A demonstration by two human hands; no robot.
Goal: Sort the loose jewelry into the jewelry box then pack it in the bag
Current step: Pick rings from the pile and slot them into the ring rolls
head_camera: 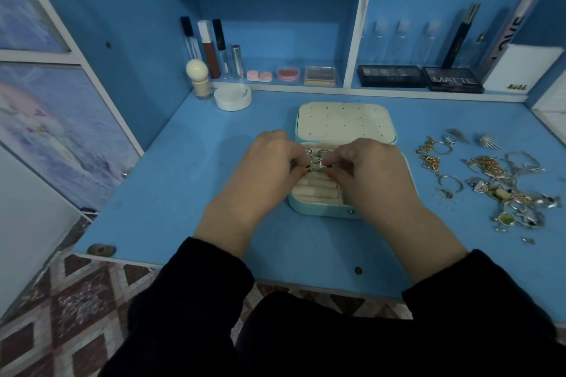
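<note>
Both hands pinch small silver rings (315,159) between curled thumbs and fingertips, the left hand (266,168) and right hand (367,171) meeting knuckle to knuckle over the open jewelry box (321,210); exactly which ring sits in which hand cannot be told. The wrists come in from below in black sleeves (211,278), palms turned down and backs of the hands up. The box is a rounded pale-teal case that sits mid-desk. Its lid lies back flat and shows a cream, velvety panel dotted with small holes, and its base holds cream padded ring rolls (317,190) just under the fingers. To the right, well apart from the box, loose jewelry (505,184) lies tangled on the smooth blue desk (171,193): gold chains, silver hoops, a green stone pendant. Behind it on the back ledge, a black palette (453,80) reads "MATTE", a white box (520,70) reads "NUDE", and a tall leaning tube (510,29) reads "LOVE". A round white jar (232,97) stands at the desk's back left.
</note>
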